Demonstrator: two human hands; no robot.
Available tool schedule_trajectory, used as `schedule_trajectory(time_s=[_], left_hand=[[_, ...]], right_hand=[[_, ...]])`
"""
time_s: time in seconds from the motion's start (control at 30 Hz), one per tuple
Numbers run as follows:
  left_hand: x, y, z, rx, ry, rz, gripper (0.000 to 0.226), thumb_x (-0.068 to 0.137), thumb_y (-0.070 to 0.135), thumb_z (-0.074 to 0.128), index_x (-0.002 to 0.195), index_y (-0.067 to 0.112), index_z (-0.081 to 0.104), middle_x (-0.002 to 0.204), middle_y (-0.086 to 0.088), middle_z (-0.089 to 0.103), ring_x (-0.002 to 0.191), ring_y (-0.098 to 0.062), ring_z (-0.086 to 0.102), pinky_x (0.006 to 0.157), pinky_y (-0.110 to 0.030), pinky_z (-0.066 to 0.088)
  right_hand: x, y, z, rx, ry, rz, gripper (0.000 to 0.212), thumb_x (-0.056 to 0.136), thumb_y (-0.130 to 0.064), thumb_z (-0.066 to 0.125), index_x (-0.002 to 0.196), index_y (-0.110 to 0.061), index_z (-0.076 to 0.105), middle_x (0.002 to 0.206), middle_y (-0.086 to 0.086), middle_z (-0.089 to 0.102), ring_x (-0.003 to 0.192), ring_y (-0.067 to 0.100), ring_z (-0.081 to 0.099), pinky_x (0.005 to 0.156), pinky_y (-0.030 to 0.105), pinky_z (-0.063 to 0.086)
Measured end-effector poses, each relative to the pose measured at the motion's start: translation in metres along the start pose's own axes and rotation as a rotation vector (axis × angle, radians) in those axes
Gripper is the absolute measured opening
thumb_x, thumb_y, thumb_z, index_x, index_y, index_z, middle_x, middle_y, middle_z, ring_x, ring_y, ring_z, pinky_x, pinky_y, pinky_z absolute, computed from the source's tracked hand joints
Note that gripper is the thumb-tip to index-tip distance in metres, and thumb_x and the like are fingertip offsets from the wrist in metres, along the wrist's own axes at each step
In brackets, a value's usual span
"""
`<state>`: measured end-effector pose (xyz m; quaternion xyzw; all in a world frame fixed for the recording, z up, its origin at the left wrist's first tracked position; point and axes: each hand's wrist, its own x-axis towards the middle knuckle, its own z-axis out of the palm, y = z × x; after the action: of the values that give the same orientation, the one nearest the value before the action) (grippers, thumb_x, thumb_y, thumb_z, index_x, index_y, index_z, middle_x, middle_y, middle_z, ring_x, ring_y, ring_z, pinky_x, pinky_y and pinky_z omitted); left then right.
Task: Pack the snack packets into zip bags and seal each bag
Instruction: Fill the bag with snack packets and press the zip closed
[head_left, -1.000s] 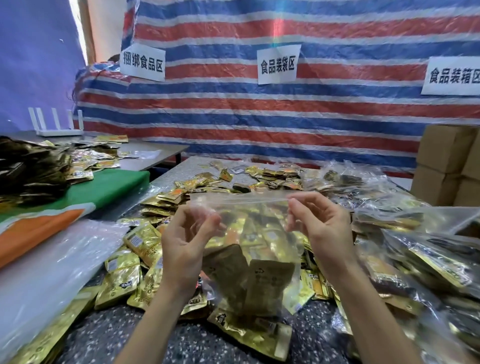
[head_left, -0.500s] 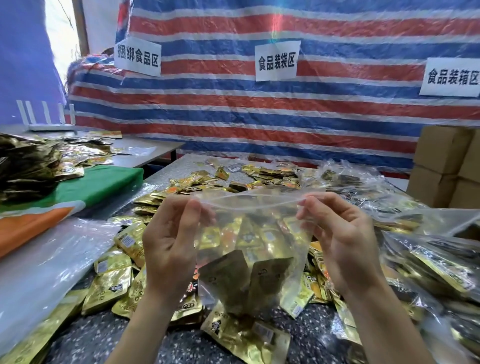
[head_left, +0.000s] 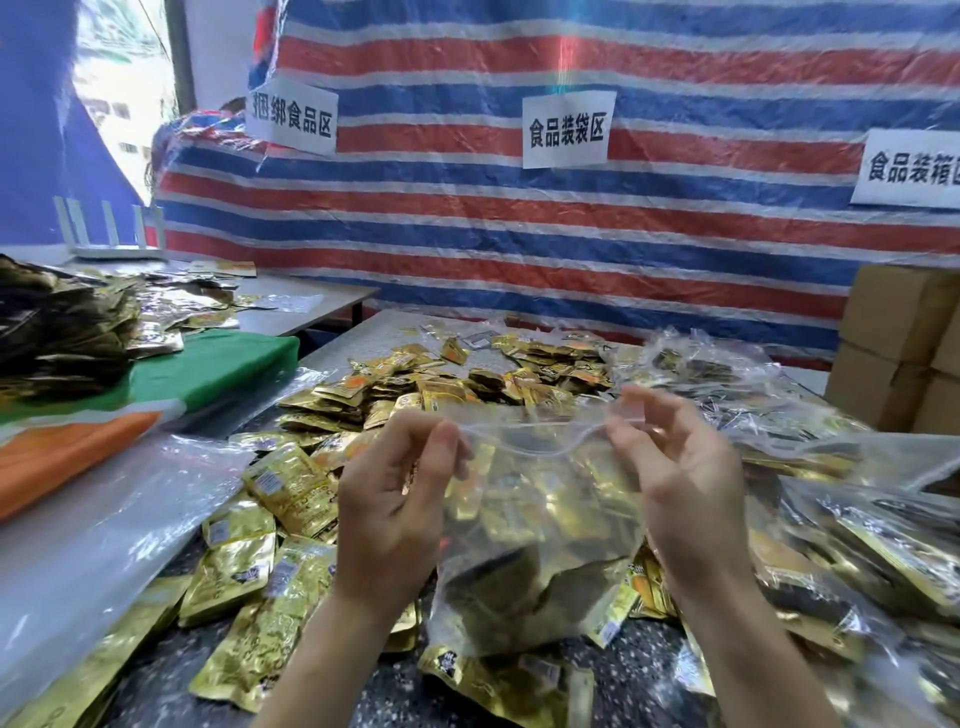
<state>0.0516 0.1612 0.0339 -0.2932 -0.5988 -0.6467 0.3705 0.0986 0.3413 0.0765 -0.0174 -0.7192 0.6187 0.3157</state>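
Note:
A clear zip bag hangs upright between my hands, with gold and dark snack packets inside its lower half. My left hand pinches the left end of the zip strip between thumb and fingers. My right hand pinches the right end of the strip. The strip sags in a slight curve between the two pinches. Loose gold snack packets lie spread over the speckled dark table beneath and beyond the bag.
Filled clear bags are piled at the right. Empty plastic bags lie at the left beside green and orange cloth. Cardboard boxes stand at the far right. A striped tarp with paper signs hangs behind.
Both hands have spread apart along the bag's top and now grip its two ends. The view has shifted slightly; the bag stays held up.

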Motion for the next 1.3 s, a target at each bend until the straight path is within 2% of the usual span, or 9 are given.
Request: schedule_trajectory(time_s=[0.1, 0.23, 0.33, 0.43, 0.63, 0.87, 1.03, 1.17, 1.3], left_hand=[[-0.001, 0.003, 0.0, 0.031, 0.015, 0.048, 0.023, 0.097, 0.021, 0.049, 0.078, 0.012, 0.059, 0.07, 0.003, 0.06, 0.063, -0.008, 0.058, 0.062, -0.013, 0.047], [-0.003, 0.004, 0.001, 0.086, -0.013, 0.075, 0.025, 0.098, 0.023, 0.049, 0.079, 0.012, 0.062, 0.072, 0.005, 0.061, 0.065, -0.008, 0.059, 0.06, -0.02, 0.047], [-0.004, 0.006, 0.0, 0.104, -0.053, 0.12, 0.021, 0.1, 0.023, 0.047, 0.086, 0.018, 0.063, 0.079, 0.011, 0.062, 0.071, -0.002, 0.06, 0.064, -0.015, 0.045], [-0.005, 0.005, 0.0, 0.062, -0.09, 0.124, 0.02, 0.1, 0.021, 0.047, 0.09, 0.015, 0.063, 0.08, 0.011, 0.062, 0.072, -0.007, 0.061, 0.065, -0.016, 0.046], [-0.004, 0.006, -0.001, 0.116, -0.088, 0.141, 0.011, 0.099, 0.022, 0.046, 0.093, 0.02, 0.055, 0.081, 0.008, 0.057, 0.07, -0.009, 0.055, 0.062, -0.016, 0.043], [-0.006, 0.002, -0.007, 0.141, -0.09, 0.21, 0.01, 0.098, 0.017, 0.048, 0.091, 0.019, 0.053, 0.079, 0.009, 0.052, 0.071, -0.012, 0.051, 0.063, -0.021, 0.04], [-0.007, 0.008, -0.005, 0.035, 0.001, 0.188, 0.011, 0.098, 0.015, 0.049, 0.09, 0.017, 0.056, 0.079, 0.011, 0.055, 0.069, -0.01, 0.053, 0.06, -0.021, 0.044], [-0.006, 0.015, -0.004, 0.026, 0.053, 0.147, 0.012, 0.097, 0.018, 0.05, 0.088, 0.019, 0.058, 0.078, 0.009, 0.059, 0.068, -0.017, 0.057, 0.058, -0.035, 0.046], [-0.002, 0.022, -0.004, 0.006, 0.09, 0.127, 0.013, 0.096, 0.018, 0.052, 0.085, 0.023, 0.058, 0.075, 0.005, 0.059, 0.064, -0.019, 0.057, 0.055, -0.035, 0.045]], right_hand=[[-0.01, -0.019, 0.005, -0.387, 0.097, -0.42, 0.056, 0.083, -0.033, 0.068, 0.137, -0.028, 0.052, 0.139, -0.01, 0.048, 0.131, 0.005, 0.041, 0.108, 0.023, 0.031], [-0.017, -0.048, 0.021, -0.781, -0.221, -0.75, 0.05, 0.084, -0.045, 0.064, 0.131, -0.029, 0.063, 0.139, -0.013, 0.054, 0.142, 0.012, 0.03, 0.12, 0.052, 0.02], [-0.013, -0.057, 0.027, -0.807, -0.487, -0.584, 0.028, 0.093, -0.045, 0.061, 0.118, -0.036, 0.069, 0.118, -0.023, 0.066, 0.122, 0.003, 0.05, 0.111, 0.046, 0.037], [-0.009, -0.054, 0.027, -0.764, -0.575, -0.482, 0.013, 0.094, -0.044, 0.062, 0.105, -0.037, 0.066, 0.096, -0.022, 0.068, 0.092, 0.002, 0.063, 0.082, 0.038, 0.056], [-0.017, -0.055, 0.032, -0.788, -0.508, -0.55, 0.014, 0.09, -0.043, 0.056, 0.091, -0.03, 0.061, 0.081, -0.017, 0.062, 0.068, 0.004, 0.057, 0.06, 0.033, 0.053], [-0.026, -0.058, 0.033, -0.856, -0.486, -0.577, 0.015, 0.096, -0.042, 0.059, 0.089, -0.029, 0.062, 0.077, -0.015, 0.059, 0.071, 0.005, 0.055, 0.058, 0.023, 0.045], [-0.036, -0.062, 0.033, -0.865, -0.466, -0.614, 0.017, 0.091, -0.043, 0.053, 0.088, -0.029, 0.061, 0.078, -0.014, 0.06, 0.071, 0.007, 0.056, 0.062, 0.034, 0.052], [-0.037, -0.067, 0.03, -0.856, -0.453, -0.616, 0.016, 0.087, -0.043, 0.053, 0.089, -0.03, 0.062, 0.081, -0.015, 0.062, 0.07, 0.006, 0.056, 0.058, 0.033, 0.051], [-0.03, -0.068, 0.024, -0.795, -0.476, -0.587, 0.007, 0.091, -0.038, 0.062, 0.09, -0.032, 0.066, 0.081, -0.021, 0.063, 0.069, 0.0, 0.056, 0.055, 0.026, 0.045]])
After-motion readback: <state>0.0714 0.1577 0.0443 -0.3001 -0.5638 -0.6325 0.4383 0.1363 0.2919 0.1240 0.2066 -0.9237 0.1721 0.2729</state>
